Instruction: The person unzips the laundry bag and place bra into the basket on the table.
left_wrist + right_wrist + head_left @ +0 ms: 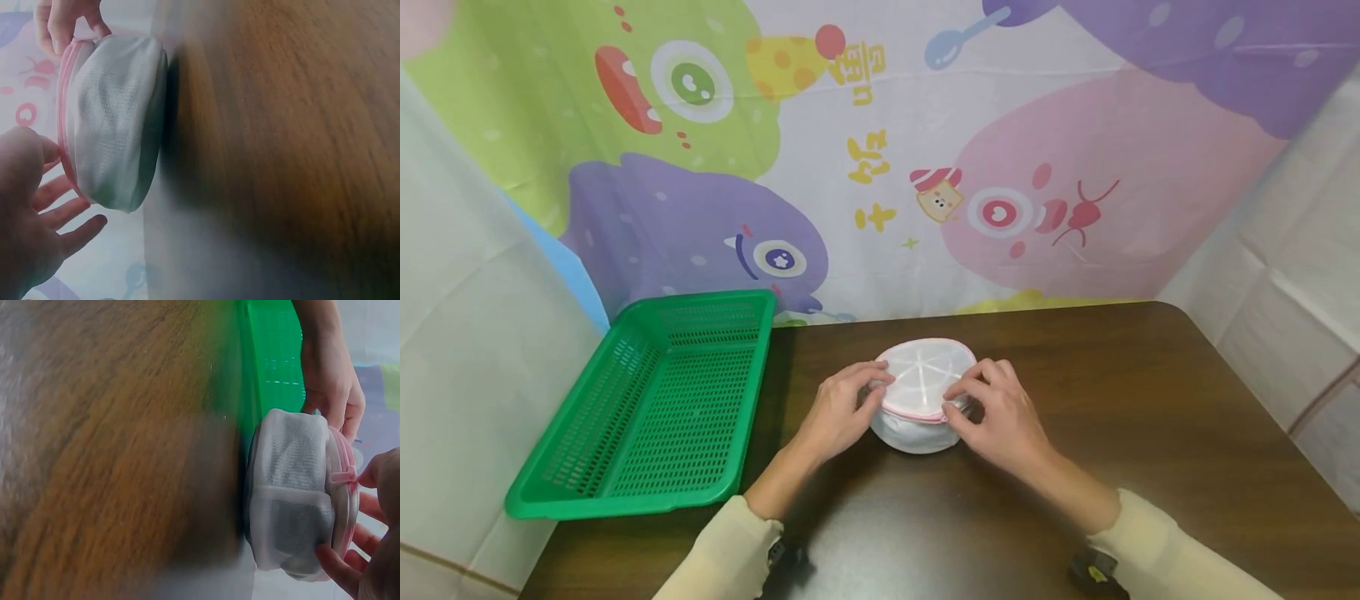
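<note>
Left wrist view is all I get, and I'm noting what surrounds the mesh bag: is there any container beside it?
Observer: Yes, a green basket sits to the left of the mesh bag, at the left end of the table.
Operator: And where is the zipper pull?
Observer: The right wrist view shows the pink zipper pull right by the thumb of the right hand.

Small screened-off tabletop nook; home or studio, cannot tell. Dark wood-grain table (1150, 433), enclosed on three sides: cartoon-monster cloth (895, 150) with yellow lettering behind table, pale creased sheeting (467, 275) left of table, similar sheeting (1292, 233) right.
</note>
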### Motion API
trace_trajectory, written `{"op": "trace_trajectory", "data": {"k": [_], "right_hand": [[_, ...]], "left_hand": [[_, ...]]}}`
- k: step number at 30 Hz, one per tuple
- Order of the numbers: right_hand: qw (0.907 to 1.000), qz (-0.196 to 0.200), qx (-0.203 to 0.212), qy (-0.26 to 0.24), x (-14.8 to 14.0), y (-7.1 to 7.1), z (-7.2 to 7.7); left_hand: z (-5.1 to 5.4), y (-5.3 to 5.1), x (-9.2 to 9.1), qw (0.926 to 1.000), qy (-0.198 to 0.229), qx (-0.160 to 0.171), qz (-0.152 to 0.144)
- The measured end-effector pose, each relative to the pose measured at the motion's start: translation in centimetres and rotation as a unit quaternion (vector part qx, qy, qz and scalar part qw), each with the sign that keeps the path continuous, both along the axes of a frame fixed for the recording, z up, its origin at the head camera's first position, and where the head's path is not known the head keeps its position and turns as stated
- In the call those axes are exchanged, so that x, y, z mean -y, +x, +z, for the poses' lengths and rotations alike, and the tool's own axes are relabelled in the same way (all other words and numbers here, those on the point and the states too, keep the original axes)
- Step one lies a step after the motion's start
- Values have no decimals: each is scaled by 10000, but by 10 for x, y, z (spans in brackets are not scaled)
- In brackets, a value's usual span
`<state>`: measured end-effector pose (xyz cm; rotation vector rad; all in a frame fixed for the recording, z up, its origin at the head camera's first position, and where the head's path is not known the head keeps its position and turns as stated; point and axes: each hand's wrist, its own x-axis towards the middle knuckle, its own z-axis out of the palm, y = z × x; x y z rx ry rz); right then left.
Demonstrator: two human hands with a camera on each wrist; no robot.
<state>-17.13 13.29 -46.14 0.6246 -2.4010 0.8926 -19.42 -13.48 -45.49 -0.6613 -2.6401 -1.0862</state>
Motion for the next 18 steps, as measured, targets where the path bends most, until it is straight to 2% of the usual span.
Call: {"op": "trace_trajectory", "data": {"k": [6, 18], "right_hand": [[10000, -29, 42, -40, -3, -5, -3], [9997, -43, 222, -63, -5, -16, -4]], "left_hand": [[-3, 4, 0, 10000, -19, -68, 46], [2, 15, -1, 9993, -215, -236, 176]]}}
